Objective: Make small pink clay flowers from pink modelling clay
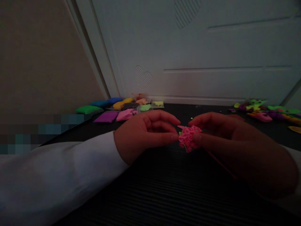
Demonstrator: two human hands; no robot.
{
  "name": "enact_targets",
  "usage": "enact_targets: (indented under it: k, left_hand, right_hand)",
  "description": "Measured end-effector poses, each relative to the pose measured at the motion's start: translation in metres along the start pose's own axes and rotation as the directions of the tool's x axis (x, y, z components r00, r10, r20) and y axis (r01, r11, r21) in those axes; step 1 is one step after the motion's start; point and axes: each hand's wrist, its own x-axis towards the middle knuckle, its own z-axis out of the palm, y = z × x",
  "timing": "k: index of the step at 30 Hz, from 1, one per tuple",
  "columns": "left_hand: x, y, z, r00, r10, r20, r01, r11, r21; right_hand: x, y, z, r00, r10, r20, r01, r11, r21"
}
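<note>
A cluster of small pink clay roses (188, 138) with bits of green sits just above the dark tabletop, between both hands. My right hand (225, 141) grips its right side, thumb in front and fingers curled behind. My left hand (150, 128) is at the left edge of the roses, thumb and fingers curved with a gap between them. Whether its thumb tip touches the cluster I cannot tell. A thin pink stick (221, 164) slants out below my right hand. A pink pointed tip (180, 126) shows behind the roses, perhaps the same piece.
Colored clay packs lie at the back left, among them green (88, 109), purple (106, 116) and pink (126, 114). Several colorful clay shapes (261, 110) are heaped at the back right. A pale panel with heart patterns (143, 78) stands behind the black table (152, 188).
</note>
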Motion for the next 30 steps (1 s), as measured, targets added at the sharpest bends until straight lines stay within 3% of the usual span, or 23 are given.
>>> enact_targets:
  k: [10, 13, 17, 23, 30]
  left_hand:
    - [-0.001, 0.000, -0.002, 0.999, 0.017, 0.029, -0.016, 1.000, -0.025]
    - [-0.004, 0.004, 0.003, 0.998, 0.026, 0.055, -0.023, 0.998, -0.052]
    - [-0.009, 0.009, 0.013, 0.999, 0.033, 0.012, -0.033, 0.999, 0.002]
    - [-0.010, 0.010, 0.019, 1.000, 0.028, -0.007, -0.028, 0.996, 0.084]
    - [-0.002, 0.009, 0.012, 0.998, 0.008, -0.062, -0.007, 1.000, 0.024]
  right_hand:
    - [-0.002, -0.001, 0.000, 0.998, -0.055, -0.014, 0.054, 0.997, -0.063]
    - [-0.003, -0.001, -0.002, 0.994, -0.106, -0.014, 0.102, 0.981, -0.164]
    - [-0.003, -0.001, -0.002, 0.990, -0.139, 0.002, 0.133, 0.945, -0.298]
    - [-0.006, -0.003, -0.001, 0.989, -0.109, 0.095, 0.130, 0.959, -0.253]
    - [-0.006, -0.001, -0.004, 0.986, -0.147, -0.072, 0.134, 0.977, -0.167]
